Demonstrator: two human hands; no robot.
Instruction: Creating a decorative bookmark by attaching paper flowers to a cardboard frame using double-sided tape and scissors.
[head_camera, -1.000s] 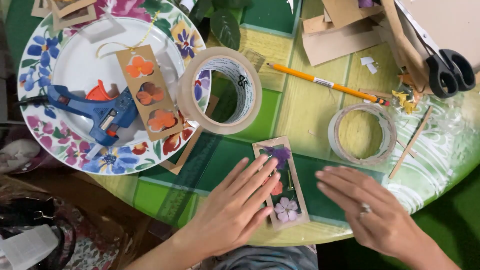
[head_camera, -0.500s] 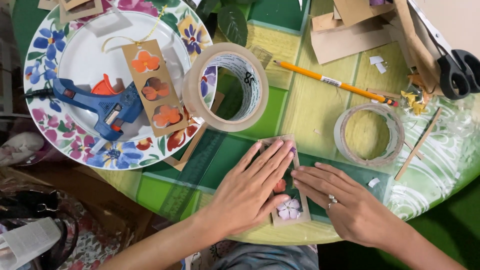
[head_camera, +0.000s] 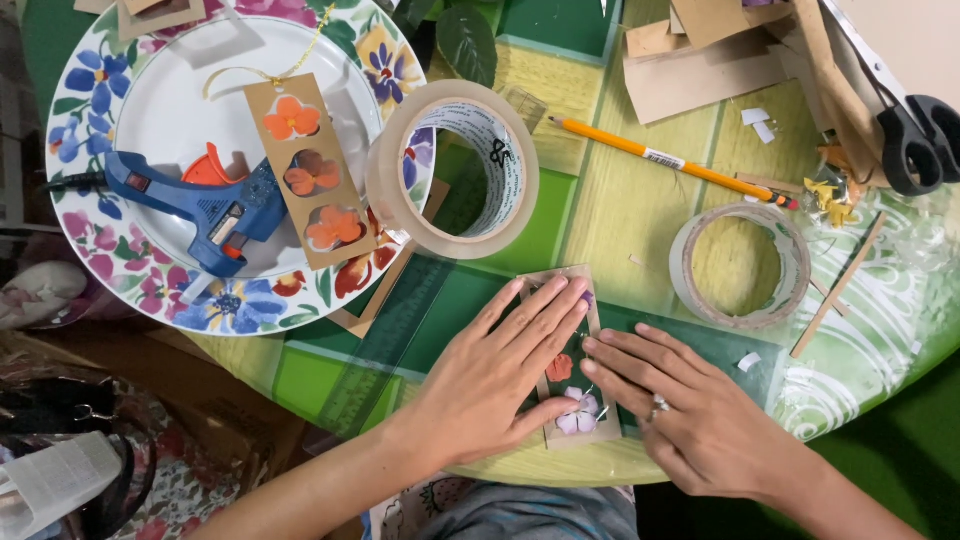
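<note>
**Both palms flat on the flower card**

The small rectangular brown cardboard card with pressed flowers (head_camera: 572, 400) lies at the near edge of the table, straight in front of me, its long axis running away from me toward the tape rolls. My left hand (head_camera: 505, 375) lies flat and spread over its left half, fingers (head_camera: 545, 320) pointing up and to the right; nothing is grasped, the hand only presses down. My right hand (head_camera: 690, 410) rests open on the right edge, its fingertips (head_camera: 592, 345) meeting the card from the side, also gripping nothing. The left hand covers more of the card and sits nearer its middle.

Just beyond the card stands a wide roll of clear packing tape (head_camera: 455, 170), leaning on the rim of a floral white plate (head_camera: 75, 120) that holds a blue glue gun (head_camera: 205, 205) and a brown tag with three orange flowers (head_camera: 310, 170). To the right lie a flatter tape roll (head_camera: 740, 265), a yellow pencil (head_camera: 670, 160) and black-handled scissors (head_camera: 915, 135).
</note>
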